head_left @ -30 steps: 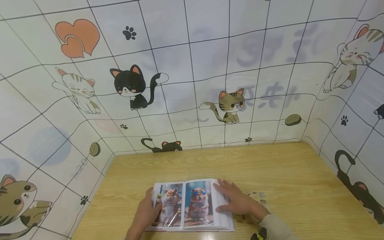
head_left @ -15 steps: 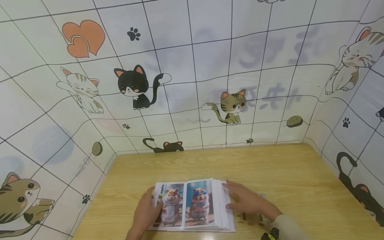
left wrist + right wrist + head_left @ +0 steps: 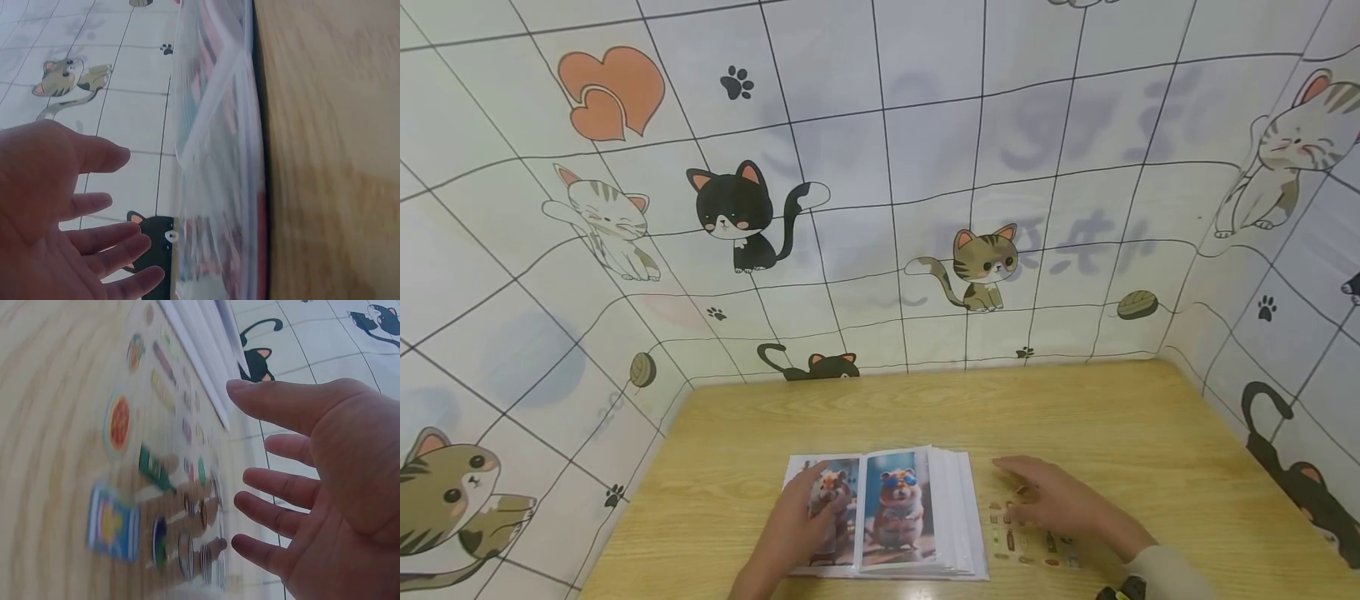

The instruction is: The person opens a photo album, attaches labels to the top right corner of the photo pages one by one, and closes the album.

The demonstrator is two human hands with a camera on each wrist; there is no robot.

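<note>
A photo album [image 3: 955, 512] lies spread on the table, with a costumed hamster picture behind each clear pocket. The right-hand hamster picture [image 3: 898, 508] wears blue sunglasses. Over the left page hovers my left hand [image 3: 801, 517], fingers loosely extended and covering part of that picture. In the left wrist view, this hand [image 3: 75, 219] holds nothing and is apart from the album's edge [image 3: 250, 156]. My right hand [image 3: 1067, 504] hangs above a clear sticker sheet [image 3: 1007, 546] beside the album. The right wrist view shows its fingers spread and small food stickers [image 3: 119, 422] beneath.
The wooden table [image 3: 925, 408] extends behind and to both sides of the album. White grid-patterned sheeting printed with cats [image 3: 730, 217] encloses the back and sides. A dark wristband [image 3: 1123, 590] sits on the right wrist.
My right hand has left the album's right pages and moved right over the sticker sheet. My left hand has come off the left edge and shifted inward over the left page.
</note>
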